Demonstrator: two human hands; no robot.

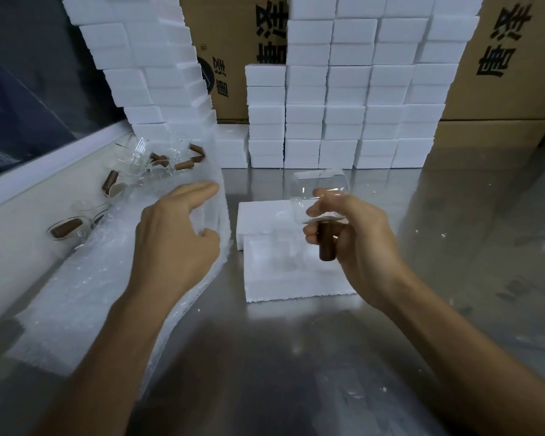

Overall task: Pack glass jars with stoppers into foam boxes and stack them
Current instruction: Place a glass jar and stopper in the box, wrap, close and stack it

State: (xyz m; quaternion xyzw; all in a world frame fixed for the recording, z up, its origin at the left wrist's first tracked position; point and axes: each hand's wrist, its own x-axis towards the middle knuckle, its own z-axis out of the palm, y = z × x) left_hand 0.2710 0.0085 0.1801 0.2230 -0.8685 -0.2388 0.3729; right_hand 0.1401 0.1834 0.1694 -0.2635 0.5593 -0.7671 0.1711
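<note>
Holding a jar (320, 196) stopper-down, the right hand (353, 240) curls round its neck and brown stopper (327, 243), just above the open foam box (283, 262). The left hand (173, 234) hovers spread over bubble wrap (85, 297), holding nothing. Risk: the clear, smooth glass may slip and strike the steel table (296, 357), or seat crookedly so the lid will not close.

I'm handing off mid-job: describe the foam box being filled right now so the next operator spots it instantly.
On the steel table, in front of the wall of stacked white foam boxes, two foam pieces lie alone. The open foam box is the nearer one, below the right hand holding a glass jar. Unlike its neighbours, it shows a hollow recess.
</note>
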